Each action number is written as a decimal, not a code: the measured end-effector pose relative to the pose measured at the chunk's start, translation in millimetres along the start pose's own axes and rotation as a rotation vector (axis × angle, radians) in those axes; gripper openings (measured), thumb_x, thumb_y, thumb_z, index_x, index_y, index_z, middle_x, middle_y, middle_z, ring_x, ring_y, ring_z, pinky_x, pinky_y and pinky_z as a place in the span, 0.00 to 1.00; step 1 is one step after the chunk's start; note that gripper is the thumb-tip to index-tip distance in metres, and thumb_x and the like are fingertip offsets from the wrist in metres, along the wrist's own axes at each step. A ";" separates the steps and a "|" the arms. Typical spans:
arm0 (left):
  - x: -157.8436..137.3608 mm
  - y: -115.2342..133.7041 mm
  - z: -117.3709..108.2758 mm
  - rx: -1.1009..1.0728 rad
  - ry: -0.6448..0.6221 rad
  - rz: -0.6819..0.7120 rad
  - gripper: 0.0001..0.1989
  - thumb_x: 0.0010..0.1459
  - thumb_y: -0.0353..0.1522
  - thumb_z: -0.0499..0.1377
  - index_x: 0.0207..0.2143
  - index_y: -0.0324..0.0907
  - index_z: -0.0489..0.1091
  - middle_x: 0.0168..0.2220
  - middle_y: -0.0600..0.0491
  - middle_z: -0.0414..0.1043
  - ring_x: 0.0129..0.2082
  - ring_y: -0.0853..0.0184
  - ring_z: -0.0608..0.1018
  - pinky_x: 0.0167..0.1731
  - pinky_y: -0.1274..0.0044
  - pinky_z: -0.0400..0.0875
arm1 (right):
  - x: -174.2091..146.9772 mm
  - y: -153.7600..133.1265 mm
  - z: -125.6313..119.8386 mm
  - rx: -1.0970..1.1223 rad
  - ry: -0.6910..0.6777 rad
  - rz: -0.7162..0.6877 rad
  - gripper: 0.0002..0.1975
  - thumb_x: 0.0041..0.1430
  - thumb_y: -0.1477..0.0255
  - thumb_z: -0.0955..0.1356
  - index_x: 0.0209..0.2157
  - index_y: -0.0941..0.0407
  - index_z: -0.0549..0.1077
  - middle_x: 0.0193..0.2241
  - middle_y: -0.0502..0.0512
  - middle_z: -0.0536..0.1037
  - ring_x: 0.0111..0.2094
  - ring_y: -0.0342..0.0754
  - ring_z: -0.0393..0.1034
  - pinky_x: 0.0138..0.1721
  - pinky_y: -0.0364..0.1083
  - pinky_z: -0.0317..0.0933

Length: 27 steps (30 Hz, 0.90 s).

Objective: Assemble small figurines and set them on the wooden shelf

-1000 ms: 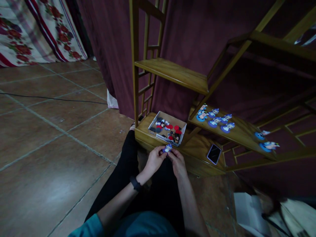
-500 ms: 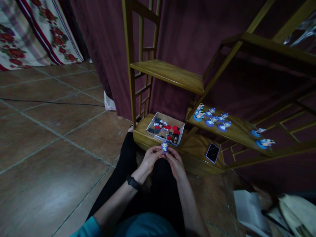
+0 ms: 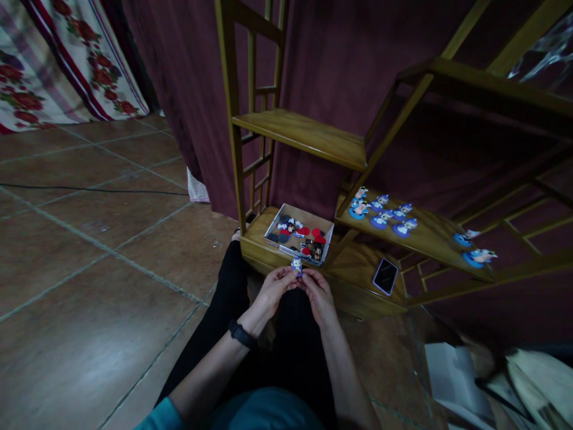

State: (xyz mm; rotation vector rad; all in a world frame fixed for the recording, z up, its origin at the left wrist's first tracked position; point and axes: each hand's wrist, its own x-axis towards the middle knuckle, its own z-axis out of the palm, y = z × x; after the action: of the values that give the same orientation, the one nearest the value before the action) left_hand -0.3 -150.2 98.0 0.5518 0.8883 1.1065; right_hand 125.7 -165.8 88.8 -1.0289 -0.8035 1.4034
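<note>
A small purple-and-white figurine [image 3: 296,265] is held upright between the fingertips of both hands, above my lap. My left hand [image 3: 276,288] pinches it from the left side, a black band on that wrist. From the other side, my right hand [image 3: 317,291] grips it near its base. Just beyond the hands, a shallow cardboard box [image 3: 298,233] holds red and black discs and several small figure parts. Several similar figurines [image 3: 381,219] on round purple or blue bases stand on the shelf to the right.
The wooden shelf unit [image 3: 304,136] rises in front of me with posts and slanted bars. A phone [image 3: 385,276] lies on its lower board. Two blue-based figurines [image 3: 480,257] sit at the shelf's right end. A white box [image 3: 452,376] and a pale bag [image 3: 537,382] rest at lower right.
The figurine has shifted very slightly left and down in my fingers. Both hands keep their grip, and the view has moved a little.
</note>
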 end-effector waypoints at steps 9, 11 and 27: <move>1.2 4.3 -2.3 -0.121 -0.030 -0.089 0.08 0.48 0.28 0.64 0.32 0.33 0.73 0.27 0.49 0.74 0.25 0.74 0.75 0.28 0.84 0.71 | -3.8 -5.5 1.2 -0.137 -0.053 -0.098 0.12 0.51 0.65 0.68 0.38 0.53 0.72 0.38 0.52 0.76 0.39 0.47 0.70 0.43 0.49 0.65; 1.5 5.7 -3.4 -0.130 -0.040 -0.095 0.08 0.47 0.27 0.64 0.32 0.33 0.72 0.28 0.49 0.74 0.25 0.74 0.75 0.29 0.84 0.71 | -3.5 -6.4 0.3 -0.191 -0.081 -0.119 0.13 0.50 0.66 0.69 0.39 0.52 0.72 0.39 0.51 0.76 0.41 0.48 0.70 0.44 0.48 0.64; -4.4 10.8 -1.0 -0.044 -0.117 -0.141 0.11 0.48 0.31 0.64 0.35 0.35 0.71 0.26 0.50 0.74 0.23 0.74 0.76 0.25 0.84 0.70 | -1.8 -3.1 -4.0 -0.105 -0.006 -0.082 0.12 0.49 0.69 0.69 0.38 0.53 0.72 0.33 0.49 0.75 0.31 0.43 0.67 0.33 0.42 0.63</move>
State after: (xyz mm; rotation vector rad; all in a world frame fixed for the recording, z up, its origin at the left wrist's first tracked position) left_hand -7.5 -150.3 107.2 0.5044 0.7868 0.9542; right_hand 130.5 -167.6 90.4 -1.0607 -0.9219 1.3065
